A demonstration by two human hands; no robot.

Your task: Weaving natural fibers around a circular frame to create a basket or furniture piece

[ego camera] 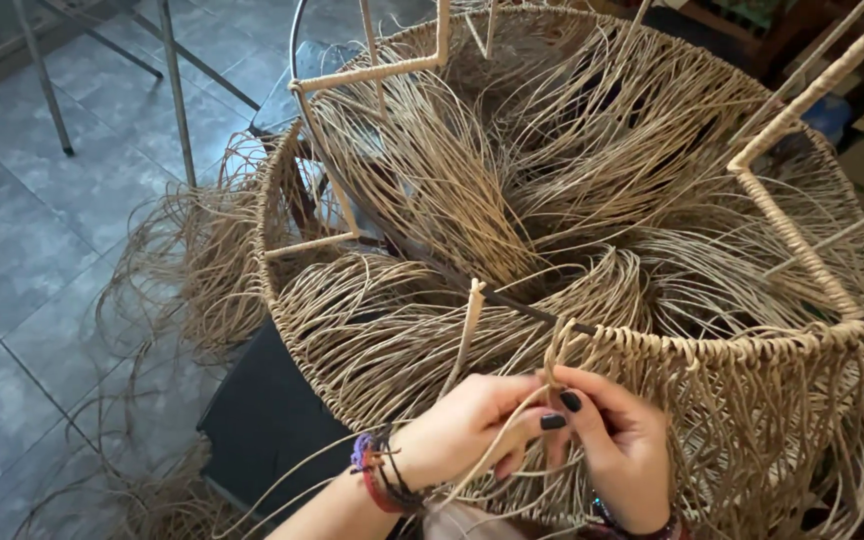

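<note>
Grey tiled floor [42, 240]; metal legs [177, 90] upper left; dark stool [262, 420] under frame; loose fibre [192, 250] trailing w/ floor.

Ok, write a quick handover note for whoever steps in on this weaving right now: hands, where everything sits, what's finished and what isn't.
Left hand: pinching tan fibre cords at the near rim, bracelets on the wrist.
Right hand: fingers closed on a looped cord right at the round cord-wrapped metal hoop.
Things: large round frame fills the view; loose tan strands are piled inside it, and more spill onto the grey tiled floor at the left.
Done: hoop to the right of the hands carries a row of knotted cords hanging down.
Left: rim to the left of the hands shows no such row; many strands lie loose.
</note>
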